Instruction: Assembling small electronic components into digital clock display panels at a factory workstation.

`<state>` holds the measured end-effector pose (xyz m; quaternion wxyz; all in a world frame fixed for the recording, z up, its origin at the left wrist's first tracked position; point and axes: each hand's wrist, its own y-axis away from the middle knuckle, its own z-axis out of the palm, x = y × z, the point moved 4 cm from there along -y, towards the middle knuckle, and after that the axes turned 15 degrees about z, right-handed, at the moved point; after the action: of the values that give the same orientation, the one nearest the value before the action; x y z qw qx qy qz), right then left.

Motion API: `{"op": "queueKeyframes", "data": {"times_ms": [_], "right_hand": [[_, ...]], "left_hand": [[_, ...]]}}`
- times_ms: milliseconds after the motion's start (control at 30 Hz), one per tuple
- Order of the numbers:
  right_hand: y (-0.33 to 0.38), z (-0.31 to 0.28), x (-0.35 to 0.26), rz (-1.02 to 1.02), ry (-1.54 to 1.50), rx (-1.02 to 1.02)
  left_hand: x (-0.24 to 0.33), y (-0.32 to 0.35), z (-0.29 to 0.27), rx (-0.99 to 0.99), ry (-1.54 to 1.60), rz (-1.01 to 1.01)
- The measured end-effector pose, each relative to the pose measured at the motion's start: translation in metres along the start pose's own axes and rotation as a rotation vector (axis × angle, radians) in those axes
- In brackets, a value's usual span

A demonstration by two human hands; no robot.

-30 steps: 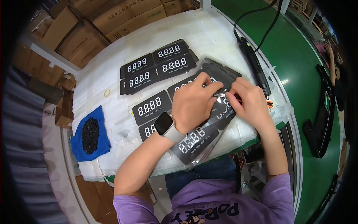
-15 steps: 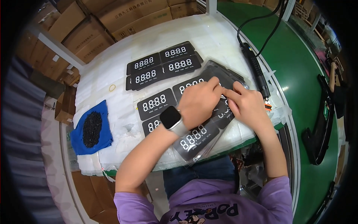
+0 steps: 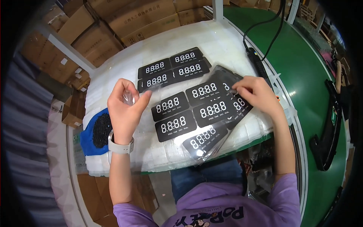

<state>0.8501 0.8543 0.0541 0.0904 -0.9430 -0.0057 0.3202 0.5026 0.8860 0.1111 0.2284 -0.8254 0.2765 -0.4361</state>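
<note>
In the head view, the person's left hand (image 3: 124,108) is up over the bench (image 3: 181,34), to the left of the panels. Its fingers are curled in on a crumpled bit of clear film (image 3: 129,97), while the thumb sticks out to the right, away from the fingertips. A watch with a pale band (image 3: 121,147) sits on that wrist.

Over on the other side, the right hand (image 3: 257,92) is bent down at the right end of the front panels (image 3: 213,110). Its fingertips are blurred, and from here I can't tell whether they are pinched together or whether they touch a panel.

Those front panels are dark and glossy, printed with white segmented digits, and lie on the white covering in front of the person. Toward the near edge, one lower panel (image 3: 204,142) catches a bright glare. Farther back lies the rear group of panels (image 3: 155,68), set out in two rows. A black corded tool (image 3: 259,68) rests just beyond the right hand, and a blue cloth (image 3: 89,140) with a heap of black bits (image 3: 101,130) lies near the left wrist. Cardboard boxes (image 3: 147,22) are stacked behind the bench.
</note>
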Motion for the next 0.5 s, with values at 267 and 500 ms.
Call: {"op": "queueKeyframes", "data": {"times_ms": [267, 500], "right_hand": [[-0.027, 0.016, 0.005, 0.157, 0.141, 0.252], [-0.022, 0.027, 0.001, 0.081, 0.206, 0.313]], "left_hand": [[0.026, -0.041, 0.112, -0.36, 0.209, 0.251], [0.0, -0.035, 0.175, -0.404, -0.117, 0.396]]}}
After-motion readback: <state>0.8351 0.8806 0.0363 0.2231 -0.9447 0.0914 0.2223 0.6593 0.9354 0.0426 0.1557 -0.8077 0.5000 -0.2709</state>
